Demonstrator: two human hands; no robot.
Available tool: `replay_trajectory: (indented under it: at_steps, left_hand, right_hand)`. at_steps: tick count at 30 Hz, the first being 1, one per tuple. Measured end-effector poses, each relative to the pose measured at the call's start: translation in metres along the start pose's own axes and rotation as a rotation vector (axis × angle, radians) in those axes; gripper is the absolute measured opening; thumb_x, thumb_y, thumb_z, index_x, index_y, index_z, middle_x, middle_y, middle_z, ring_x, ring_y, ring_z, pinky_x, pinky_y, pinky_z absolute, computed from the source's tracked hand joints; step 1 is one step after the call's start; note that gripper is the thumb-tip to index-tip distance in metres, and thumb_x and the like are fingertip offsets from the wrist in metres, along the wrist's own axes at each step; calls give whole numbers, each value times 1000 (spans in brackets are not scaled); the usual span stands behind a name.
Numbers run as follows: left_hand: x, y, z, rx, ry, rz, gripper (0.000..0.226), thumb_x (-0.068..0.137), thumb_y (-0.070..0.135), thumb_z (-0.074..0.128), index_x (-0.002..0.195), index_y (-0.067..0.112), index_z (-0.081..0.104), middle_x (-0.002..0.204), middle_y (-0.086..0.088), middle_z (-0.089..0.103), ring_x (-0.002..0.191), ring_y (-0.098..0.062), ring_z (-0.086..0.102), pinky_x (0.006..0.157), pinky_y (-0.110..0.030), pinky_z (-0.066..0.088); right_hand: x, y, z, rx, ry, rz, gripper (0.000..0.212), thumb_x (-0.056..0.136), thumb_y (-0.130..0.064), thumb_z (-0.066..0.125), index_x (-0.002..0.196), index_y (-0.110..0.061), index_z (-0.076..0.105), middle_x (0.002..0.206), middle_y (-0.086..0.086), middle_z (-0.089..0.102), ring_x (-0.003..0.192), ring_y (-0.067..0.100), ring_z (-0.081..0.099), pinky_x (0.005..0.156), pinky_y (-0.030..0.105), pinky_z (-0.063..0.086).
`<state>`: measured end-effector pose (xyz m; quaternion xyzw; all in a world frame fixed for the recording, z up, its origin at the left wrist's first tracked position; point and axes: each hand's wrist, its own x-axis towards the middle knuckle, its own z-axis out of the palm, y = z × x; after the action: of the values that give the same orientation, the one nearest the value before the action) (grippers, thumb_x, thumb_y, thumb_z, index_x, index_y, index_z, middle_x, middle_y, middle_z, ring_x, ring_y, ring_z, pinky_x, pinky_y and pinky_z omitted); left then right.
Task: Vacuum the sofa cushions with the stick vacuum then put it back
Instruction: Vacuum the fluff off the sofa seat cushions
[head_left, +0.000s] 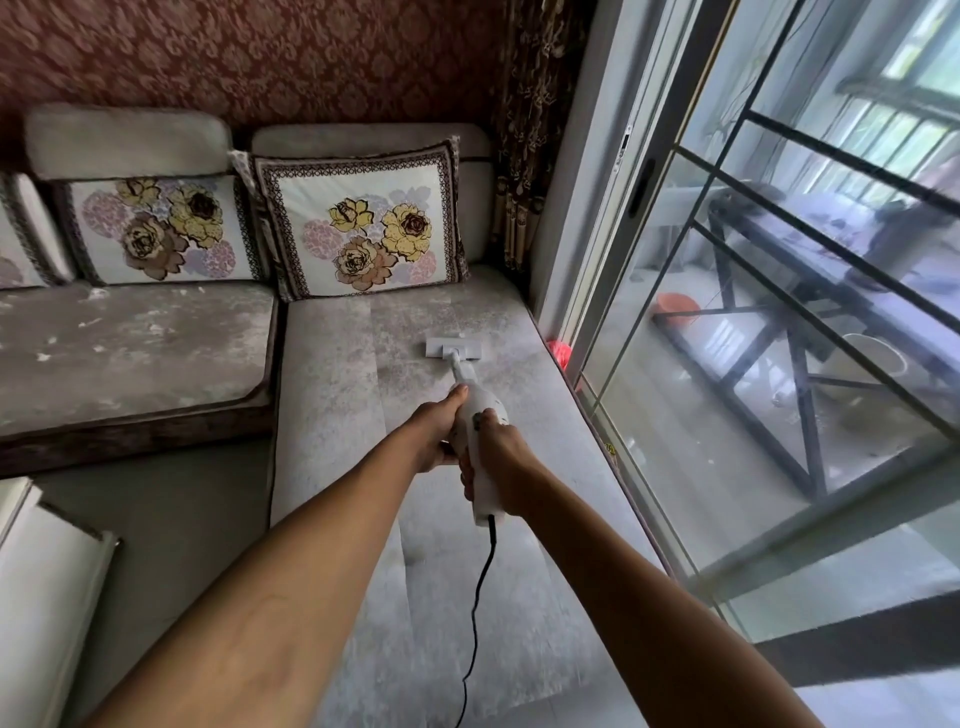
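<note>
White plastic handheld stick vacuum (480, 452) is lying at a slant over the long grey mottled seat cushion (363, 519) of the corner sofa, its body pointing away from the person toward the backrest. Its flat white rectangular floor nozzle (453, 348) is resting on the cushion fabric, short of the floral square pillow (358, 223) that is leaning upright against the back cushion. A black power cord (480, 597) is trailing from the rear end of the vacuum down toward the lower edge of the view.

Both hands are gripping the vacuum body. The left hand (441, 431) is wrapping the left side of the body, with the thumb stretching forward along the top. The right hand (498, 457) is curling round the handle section just behind, with the thumb pressing on the top surface.

To the left, a second grey seat cushion (130, 353) is carrying scattered white flecks (91, 322); another floral pillow (161, 228) is standing behind it. A patterned dark red wallpaper (234, 52) is covering the wall above. On the right, a glass sliding door with a pale frame (597, 234) is running alongside the long cushion. A small red object (560, 351) is sitting at the door's base beside the cushion edge; it cannot be identified.
</note>
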<state>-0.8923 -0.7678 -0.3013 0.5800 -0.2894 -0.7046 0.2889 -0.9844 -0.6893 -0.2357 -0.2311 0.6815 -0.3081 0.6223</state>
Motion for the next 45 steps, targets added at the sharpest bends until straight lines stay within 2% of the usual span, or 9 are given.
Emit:
replay_trajectory:
  at_steps: [10,13,17,21,30,34,40,45]
  left_hand:
    - [39,39,-25,13,-36,-7,64,94,58,54,131,5,57,113,-17,67,101,-31,67,74,-41,59]
    - [51,46,-29,14,-36,1,65,94,58,54,131,4,57,111,-17,68,96,-30,67,70,-40,58]
    - [71,57,-35,4,-41,-5,66,94,58,54,132,5,57,110,-15,67,98,-31,67,73,-41,58]
    - [85,69,-40,-2,-34,2,62,95,57,52,130,5,57,103,-13,68,92,-30,67,66,-38,57]
    - [119,89,-49,-13,-32,-4,65,94,59,53,131,6,56,116,-15,68,104,-32,66,77,-43,59]
    - [138,93,-46,-22,-35,-5,64,94,59,52,130,6,56,114,-15,68,101,-31,67,80,-44,59]
    - [159,108,-43,-18,-21,10,65,93,61,53,131,8,56,113,-14,69,101,-31,68,88,-49,58]
    - [168,115,-48,-36,12,-1,68,88,63,58,126,7,60,114,-13,70,101,-32,68,77,-43,61]
  right_hand:
    - [44,-34,29,9,11,5,64,104,-46,28,122,9,55,59,12,49,43,20,46,46,22,40]
    - [55,-42,34,13,15,2,60,104,-47,28,114,6,56,59,11,48,43,20,45,45,20,39]
    - [73,-54,41,-12,9,-2,56,104,-46,27,103,3,55,58,11,48,43,20,45,46,22,39]
    - [91,-64,48,-20,14,8,57,102,-47,30,97,2,57,56,11,50,41,21,47,45,24,42]
    - [118,-86,58,-52,16,-24,56,103,-46,30,87,1,57,58,12,51,46,24,48,47,26,43]
    - [129,-95,54,-50,17,-29,53,104,-45,30,92,2,54,60,12,49,46,23,47,46,25,42]
    - [145,-113,53,-19,0,-25,56,105,-43,28,120,6,52,63,12,47,46,22,46,45,22,41]
    - [152,-123,57,-20,-40,-11,52,105,-44,28,105,3,51,63,12,46,49,21,45,48,24,39]
